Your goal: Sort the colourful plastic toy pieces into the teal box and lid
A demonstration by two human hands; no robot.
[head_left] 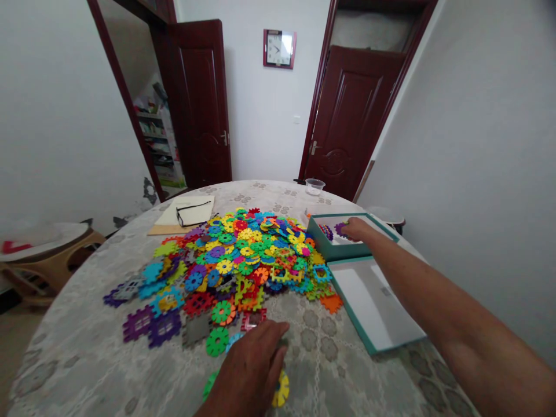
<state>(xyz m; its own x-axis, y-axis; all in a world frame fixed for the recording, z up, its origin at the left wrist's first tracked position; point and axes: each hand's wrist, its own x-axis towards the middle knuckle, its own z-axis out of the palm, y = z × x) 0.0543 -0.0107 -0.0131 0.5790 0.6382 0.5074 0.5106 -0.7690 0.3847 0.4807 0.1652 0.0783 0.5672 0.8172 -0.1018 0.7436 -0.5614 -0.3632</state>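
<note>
My right hand reaches into a green-edged box at the right, its fingers closed on a purple notched disc. Beside that disc, a row of multicoloured discs stands inside the box. My left hand rests low at the near side of the table, fingers loosely stretched to the right and no piece visible in them. Around it lie a green notched disc, a yellow disc partly hidden by the hand, and a red square piece.
A large heap of colourful plastic discs and toothed squares covers the table's middle. The box lid lies inside up at the right. Glasses sit on a notebook at the left. A clear plastic bowl stands at the far edge.
</note>
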